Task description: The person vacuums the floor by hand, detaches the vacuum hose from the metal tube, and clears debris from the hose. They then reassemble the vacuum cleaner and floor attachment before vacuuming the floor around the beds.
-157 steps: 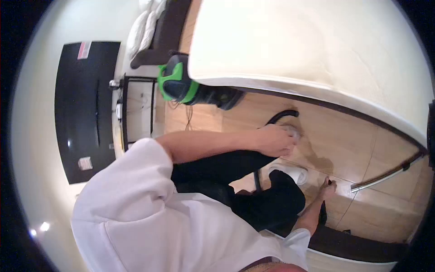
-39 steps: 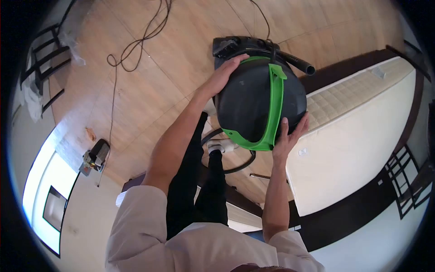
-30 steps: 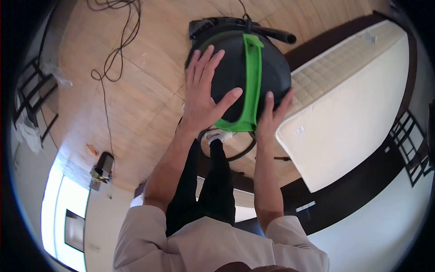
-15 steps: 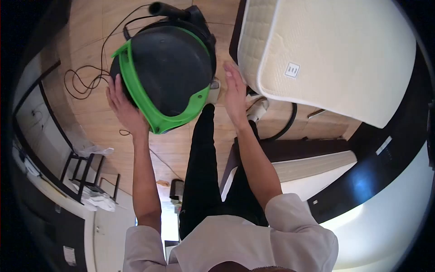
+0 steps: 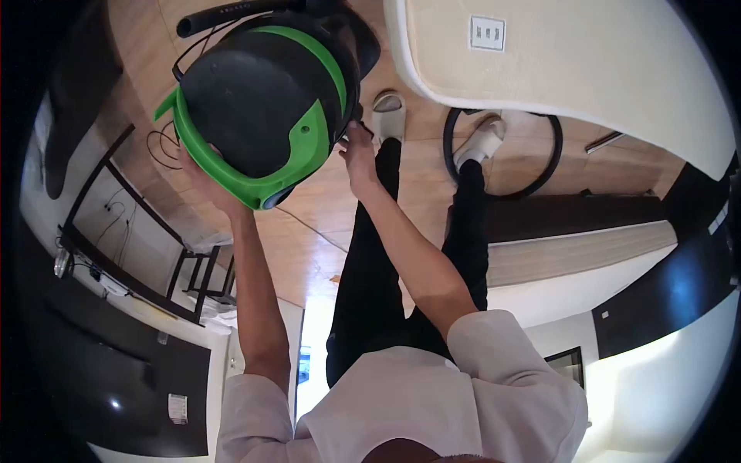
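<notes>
A black canister vacuum cleaner [image 5: 239, 104] with a bright green handle band [image 5: 231, 179] is in front of me, at the upper left of the head view. My left hand [image 5: 208, 181] presses against its near left side, with the fingers partly hidden behind the green band. On the opposite side, the bent fingers of my right hand [image 5: 360, 158] grip the body's edge, close to a small dark part. A black tube [image 5: 224, 17] lies across the far side of the machine. What the fingertips grip underneath is hidden.
To the right is a cream mattress [image 5: 571, 58] with a white label. A black hose [image 5: 557, 154] loops on the wooden floor around my slippered foot [image 5: 482, 143]. A thin cable [image 5: 309, 227] runs near my leg. A dark-framed shelf [image 5: 202, 282] stands at the left.
My right hand has moved left from beside the mattress onto the vacuum cleaner's side. My left hand has slid lower behind the green band. The view has shifted, showing more of the hose.
</notes>
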Demonstrator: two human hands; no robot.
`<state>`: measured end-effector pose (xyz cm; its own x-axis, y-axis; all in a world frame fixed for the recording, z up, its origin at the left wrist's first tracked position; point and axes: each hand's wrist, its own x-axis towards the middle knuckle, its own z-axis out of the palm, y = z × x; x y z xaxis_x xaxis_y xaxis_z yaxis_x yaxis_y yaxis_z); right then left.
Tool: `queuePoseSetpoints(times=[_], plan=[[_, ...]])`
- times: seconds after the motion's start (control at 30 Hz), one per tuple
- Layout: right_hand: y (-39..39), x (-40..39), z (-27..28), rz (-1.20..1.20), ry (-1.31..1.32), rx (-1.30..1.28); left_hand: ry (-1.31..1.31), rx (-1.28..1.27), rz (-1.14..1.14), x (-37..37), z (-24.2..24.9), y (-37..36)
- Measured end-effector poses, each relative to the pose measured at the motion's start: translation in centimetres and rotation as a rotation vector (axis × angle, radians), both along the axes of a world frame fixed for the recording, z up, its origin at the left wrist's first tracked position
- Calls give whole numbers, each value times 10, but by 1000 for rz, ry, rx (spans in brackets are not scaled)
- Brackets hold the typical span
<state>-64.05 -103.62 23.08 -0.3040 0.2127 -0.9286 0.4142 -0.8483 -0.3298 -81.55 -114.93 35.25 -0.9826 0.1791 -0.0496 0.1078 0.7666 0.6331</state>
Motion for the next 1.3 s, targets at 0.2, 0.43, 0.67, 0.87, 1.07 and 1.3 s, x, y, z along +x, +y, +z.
queuePoseSetpoints(times=[0.2, 0.43, 0.67, 0.87, 1.07, 1.3], plan=[[11, 3, 88, 85, -11, 453, 8, -68, 37, 25, -17, -5], [10, 39, 104, 285, 150, 586, 96, -53, 52, 37, -9, 16], [73, 17, 163, 602, 346, 1124, -14, 171, 539, 71, -15, 3], [65, -81, 160, 1095, 332, 1589, -206, 907, 982, 160, 0, 60], [64, -83, 151, 1135, 345, 1596, -247, 1191, 1176, 185, 8, 91], [75, -90, 152, 1143, 341, 1486, -287, 893, 1208, 182, 21, 82]])
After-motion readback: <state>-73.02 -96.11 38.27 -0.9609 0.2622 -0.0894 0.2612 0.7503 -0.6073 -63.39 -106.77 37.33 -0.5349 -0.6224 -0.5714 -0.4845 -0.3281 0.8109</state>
